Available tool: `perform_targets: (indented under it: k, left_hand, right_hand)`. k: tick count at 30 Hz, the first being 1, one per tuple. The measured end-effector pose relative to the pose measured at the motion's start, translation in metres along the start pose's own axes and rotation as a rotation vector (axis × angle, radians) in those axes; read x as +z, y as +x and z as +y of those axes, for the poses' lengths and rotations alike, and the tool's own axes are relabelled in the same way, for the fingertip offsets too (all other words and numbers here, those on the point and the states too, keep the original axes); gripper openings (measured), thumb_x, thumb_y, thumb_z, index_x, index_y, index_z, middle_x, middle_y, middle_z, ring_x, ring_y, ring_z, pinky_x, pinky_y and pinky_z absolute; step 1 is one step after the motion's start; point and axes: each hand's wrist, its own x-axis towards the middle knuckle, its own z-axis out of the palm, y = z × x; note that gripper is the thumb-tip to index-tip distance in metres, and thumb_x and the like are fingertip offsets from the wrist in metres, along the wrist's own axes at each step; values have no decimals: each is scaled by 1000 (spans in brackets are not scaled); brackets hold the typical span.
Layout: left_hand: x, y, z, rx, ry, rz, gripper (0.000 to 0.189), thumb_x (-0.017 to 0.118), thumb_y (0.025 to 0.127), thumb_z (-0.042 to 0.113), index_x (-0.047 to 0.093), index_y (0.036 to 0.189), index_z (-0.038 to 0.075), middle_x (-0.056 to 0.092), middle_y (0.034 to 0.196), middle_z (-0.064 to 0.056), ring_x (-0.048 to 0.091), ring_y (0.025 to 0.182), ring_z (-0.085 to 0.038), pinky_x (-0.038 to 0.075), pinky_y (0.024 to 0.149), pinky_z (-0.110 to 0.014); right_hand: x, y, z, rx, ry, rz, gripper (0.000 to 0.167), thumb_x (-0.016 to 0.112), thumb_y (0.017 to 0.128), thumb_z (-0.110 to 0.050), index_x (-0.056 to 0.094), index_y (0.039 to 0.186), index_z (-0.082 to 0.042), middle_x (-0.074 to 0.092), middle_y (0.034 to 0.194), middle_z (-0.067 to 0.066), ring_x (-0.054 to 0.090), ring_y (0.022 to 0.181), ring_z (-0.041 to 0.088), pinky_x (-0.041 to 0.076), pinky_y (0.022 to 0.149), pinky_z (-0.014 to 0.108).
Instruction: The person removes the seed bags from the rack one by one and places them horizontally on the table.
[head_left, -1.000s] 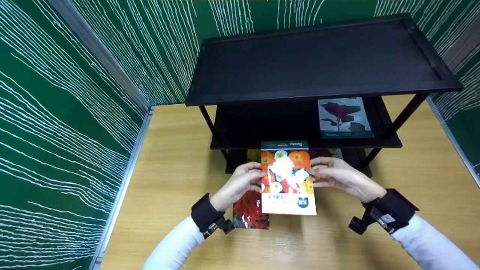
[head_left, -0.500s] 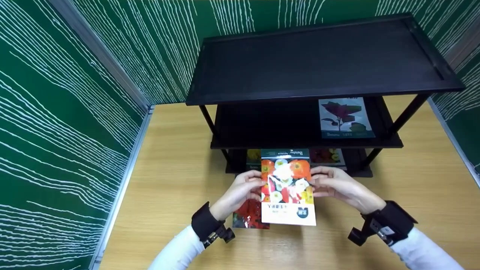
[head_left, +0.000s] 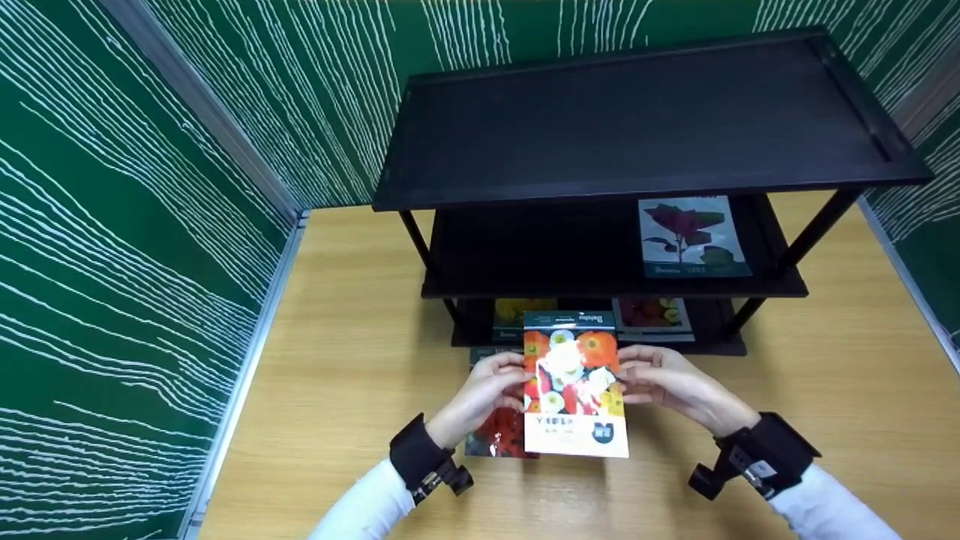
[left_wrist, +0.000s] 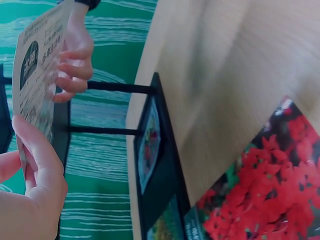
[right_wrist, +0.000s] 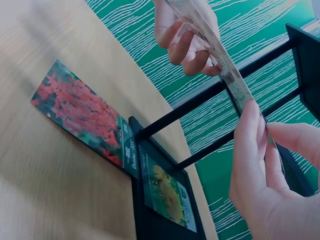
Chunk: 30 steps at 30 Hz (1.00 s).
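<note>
A seed packet with orange, white and red flowers (head_left: 574,375) is held up in front of the rack, above the table. My left hand (head_left: 491,390) pinches its left edge, and my right hand (head_left: 667,386) pinches the right edge. The left wrist view shows the thumb of the left hand (left_wrist: 37,185) on the packet's printed back (left_wrist: 37,75). In the right wrist view the right hand (right_wrist: 270,170) grips the opposite edge. Below lies a packet with red flowers (right_wrist: 82,115), on the table with its top end at the lowest shelf; the held packet partly covers it in the head view.
A black three-tier rack (head_left: 645,127) stands behind the hands. Its middle shelf bears a packet with a dark red leafy plant (head_left: 694,236). On the bottom shelf lie a yellow-flower packet (head_left: 517,315) and a red-flower packet (head_left: 652,315). Green walls (head_left: 112,262) enclose the wooden table (head_left: 337,337).
Both hands have lowered the held packet toward the person, away from the middle shelf. More of the bottom-shelf packets shows now. The red-flower packet on the table has stayed in place.
</note>
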Motion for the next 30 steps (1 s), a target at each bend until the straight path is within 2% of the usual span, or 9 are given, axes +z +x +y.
perform_targets:
  k: [9, 15, 23, 30]
  left_hand:
    - [-6, 8, -14, -30, 23, 83, 27, 53, 84, 3, 48, 109, -6, 60, 78, -4, 54, 57, -10, 48, 47, -19]
    - [-10, 13, -25, -53, 54, 144, 27, 54, 84, 2, 49, 109, -7, 60, 77, -4, 53, 56, -10, 49, 48, -19]
    - [-14, 19, -35, -68, 104, 206, 25, 54, 84, 2, 51, 108, -6, 61, 77, -4, 53, 56, -10, 49, 48, -19]
    - [-17, 23, -43, -77, 146, 250, 26, 56, 83, 4, 53, 107, -5, 60, 74, -3, 52, 53, -10, 51, 49, -22]
  right_hand:
    - [1, 13, 17, -9, 8, 54, 34, 57, 83, -5, 45, 113, 3, 59, 97, 9, 60, 84, 18, 50, 82, 34]
    - [-1, 20, 30, 2, 14, 129, 40, 58, 82, -7, 43, 116, 7, 59, 92, 6, 59, 80, 16, 51, 79, 31]
    - [1, 30, 41, 4, 45, 180, 40, 58, 81, -2, 42, 115, 10, 61, 84, 6, 60, 74, 14, 52, 75, 31]
    - [3, 38, 50, 19, -10, 254, 46, 57, 82, -3, 38, 120, 13, 60, 86, 5, 60, 72, 14, 53, 73, 30]
